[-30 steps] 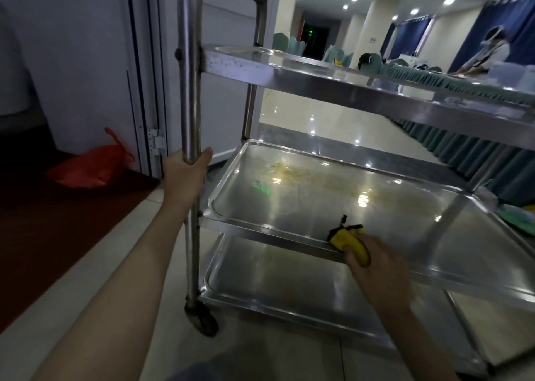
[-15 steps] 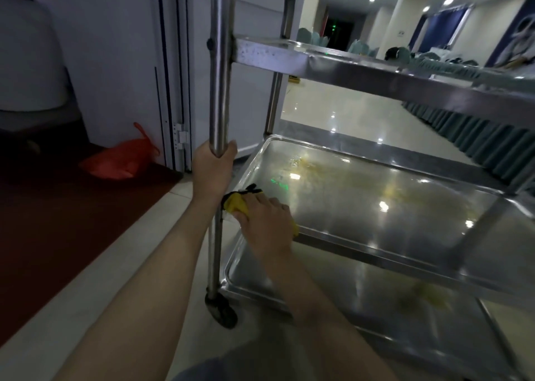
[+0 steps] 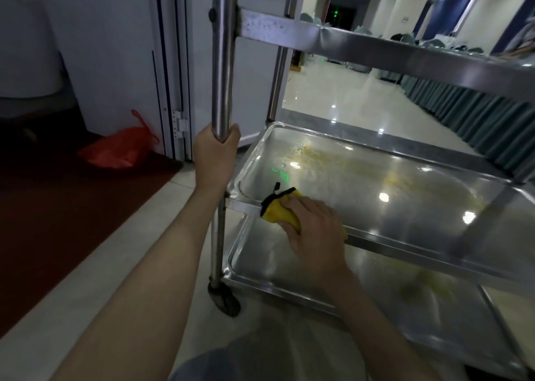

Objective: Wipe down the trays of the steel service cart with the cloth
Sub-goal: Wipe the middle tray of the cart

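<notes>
The steel service cart stands before me with three trays. My left hand grips its near upright post. My right hand holds a yellow cloth with black trim and presses it on the near front rim of the middle tray, close to that tray's left corner. The middle tray shows yellowish smears toward the back. Below it lies the bottom tray, partly hidden by my right forearm. The top tray crosses the view above.
A caster wheel sits under the near post. A red plastic bag lies on dark red carpet by a white door frame on the left. Skirted tables line the right side of a tiled hall behind the cart.
My right hand swept the cloth left along the middle tray's front edge to the near post, then came a little back to the right. My left hand kept its hold on the post.
</notes>
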